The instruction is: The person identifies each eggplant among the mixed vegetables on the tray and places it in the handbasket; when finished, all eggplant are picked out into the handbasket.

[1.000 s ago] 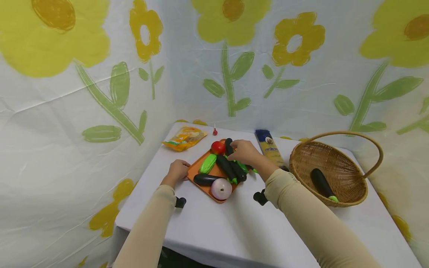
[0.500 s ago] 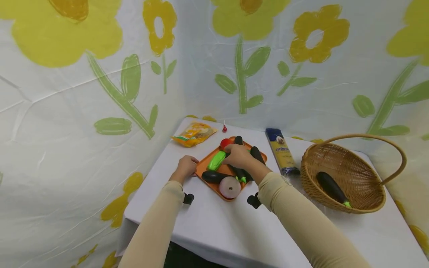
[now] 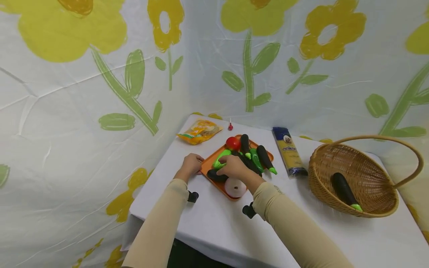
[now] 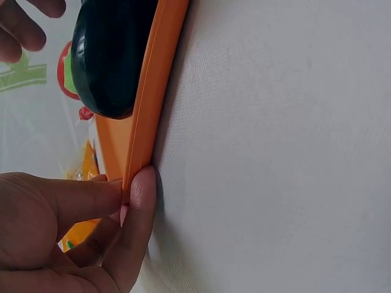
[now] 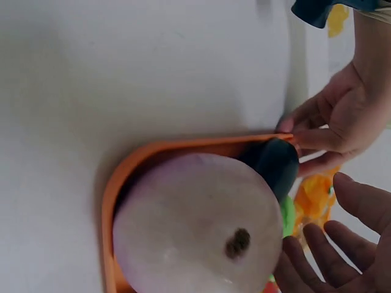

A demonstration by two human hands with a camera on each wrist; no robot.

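An orange tray [image 3: 208,162] lies on the white table, and my left hand [image 3: 191,165] pinches its left edge between thumb and fingers. In the left wrist view that grip on the tray's rim [image 4: 153,91] shows closely. Over the tray's near part hovers my right hand [image 3: 234,167], fingers apart and holding nothing. Beneath it are a dark eggplant [image 3: 216,175] and a light green vegetable [image 3: 219,160]. A large pale purple onion [image 5: 195,226] fills the tray's near corner. Further back lie a tomato [image 3: 233,143], a green pepper [image 3: 255,160] and several more eggplants, partly hidden.
To the right stands a wicker basket [image 3: 318,178] with an eggplant [image 3: 345,190] inside. A pasta pack [image 3: 289,152] lies between basket and tray. Behind the tray are a yellow snack bag [image 3: 200,131] and a red lollipop [image 3: 230,127]. Flowered sheeting surrounds the table.
My right hand has moved from the tray's far side toward its near left part, uncovering the back vegetables. The left hand keeps its hold on the tray edge. The head view has shifted rightward.
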